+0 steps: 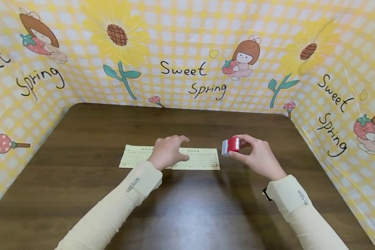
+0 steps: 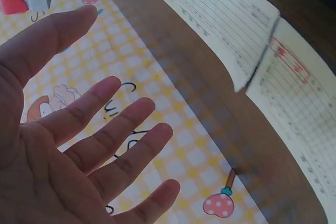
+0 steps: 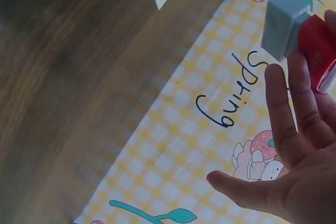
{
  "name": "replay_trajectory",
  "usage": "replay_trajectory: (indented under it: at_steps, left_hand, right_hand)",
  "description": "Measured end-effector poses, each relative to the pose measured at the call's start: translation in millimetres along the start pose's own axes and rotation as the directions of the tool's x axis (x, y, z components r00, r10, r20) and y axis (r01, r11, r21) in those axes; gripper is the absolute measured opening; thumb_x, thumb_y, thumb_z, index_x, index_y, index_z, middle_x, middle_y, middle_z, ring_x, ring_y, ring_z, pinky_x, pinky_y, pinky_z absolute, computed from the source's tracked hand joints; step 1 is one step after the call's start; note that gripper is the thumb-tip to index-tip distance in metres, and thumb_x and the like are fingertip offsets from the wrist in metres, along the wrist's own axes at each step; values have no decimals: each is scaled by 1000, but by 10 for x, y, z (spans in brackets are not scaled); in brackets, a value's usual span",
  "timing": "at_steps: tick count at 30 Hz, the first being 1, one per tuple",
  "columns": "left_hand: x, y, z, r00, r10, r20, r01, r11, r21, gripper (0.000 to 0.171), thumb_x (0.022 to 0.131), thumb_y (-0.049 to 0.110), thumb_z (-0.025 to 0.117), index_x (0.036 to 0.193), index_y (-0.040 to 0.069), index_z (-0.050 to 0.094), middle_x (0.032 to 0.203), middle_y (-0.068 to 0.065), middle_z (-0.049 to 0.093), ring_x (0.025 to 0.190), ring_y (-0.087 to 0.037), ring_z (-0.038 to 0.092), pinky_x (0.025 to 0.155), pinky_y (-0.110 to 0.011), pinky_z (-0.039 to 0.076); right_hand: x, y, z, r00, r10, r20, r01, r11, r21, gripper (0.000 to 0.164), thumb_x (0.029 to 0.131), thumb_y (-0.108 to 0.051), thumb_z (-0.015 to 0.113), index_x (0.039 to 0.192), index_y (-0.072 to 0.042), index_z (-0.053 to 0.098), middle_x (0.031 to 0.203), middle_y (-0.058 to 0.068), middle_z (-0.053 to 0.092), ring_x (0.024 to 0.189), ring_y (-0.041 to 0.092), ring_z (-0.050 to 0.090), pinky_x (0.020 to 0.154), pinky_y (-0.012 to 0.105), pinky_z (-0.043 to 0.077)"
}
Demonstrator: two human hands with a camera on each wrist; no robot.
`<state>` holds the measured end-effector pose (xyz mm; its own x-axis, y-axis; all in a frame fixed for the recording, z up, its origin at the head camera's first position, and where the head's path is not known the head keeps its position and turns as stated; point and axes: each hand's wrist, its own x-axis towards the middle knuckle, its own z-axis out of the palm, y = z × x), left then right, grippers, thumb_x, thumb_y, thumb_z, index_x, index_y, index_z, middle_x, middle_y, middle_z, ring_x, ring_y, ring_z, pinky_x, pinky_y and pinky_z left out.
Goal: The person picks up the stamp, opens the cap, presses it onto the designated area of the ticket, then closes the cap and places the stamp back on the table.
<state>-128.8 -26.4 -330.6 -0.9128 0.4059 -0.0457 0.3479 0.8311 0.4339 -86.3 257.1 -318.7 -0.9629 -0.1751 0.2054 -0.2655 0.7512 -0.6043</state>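
Note:
A red stamp with a pale grey-blue end is pinched between the thumb and fingers of my right hand, raised off the table to the right of the papers. Two pale yellow printed forms lie side by side: a left form and a right form. A small red boxed mark shows at the right form's lower right corner. The left wrist view shows another red mark beside the seam. My left hand hovers over the forms, fingers spread and holding nothing, hiding part of them.
Both forms lie on a dark brown wooden table. A yellow checked cloth with cartoon prints and flowers rises around the table's back and sides. A dark band shows at the right cuff.

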Motion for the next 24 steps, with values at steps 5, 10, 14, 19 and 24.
replay_trajectory:
  at_steps: [5,10,14,19,24]
  left_hand:
    - [-52,-120,-26,1000,-31,0,31,1000,4,59,85,27,83,138,12,62,137,-11,64,124,-33,61,103,-60,37]
    - [-89,-244,-55,998,-57,1,57,998,13,61,85,28,83,140,13,61,140,-12,61,125,-35,59,105,-61,35]
    - [-108,-345,-69,997,-72,-6,72,997,8,63,85,27,84,141,12,61,142,-13,60,126,-36,58,106,-63,34]
    - [-147,-447,-81,995,-101,-13,101,995,14,64,84,27,84,142,11,60,145,-15,57,129,-38,55,108,-66,30]
    - [-189,-527,-80,992,-124,-25,125,992,16,65,84,26,84,143,10,59,147,-15,55,133,-40,52,112,-68,23]
  right_hand:
    - [69,41,19,998,27,65,-25,1000,-17,42,85,-19,83,121,-4,67,96,6,72,95,26,69,80,41,50]
    - [123,83,58,991,43,125,-39,999,-37,42,86,-22,82,122,-4,67,96,5,71,97,28,68,80,40,48]
    - [156,121,95,984,69,165,-61,997,-51,44,87,-23,81,123,-3,66,97,5,71,98,29,66,81,40,48]
    - [204,178,156,974,99,202,-85,993,-78,43,87,-22,80,122,-1,66,96,6,69,92,25,64,80,39,49]
    - [254,216,206,962,116,245,-95,991,-99,47,86,-21,81,124,1,65,97,7,70,90,24,63,79,39,50]
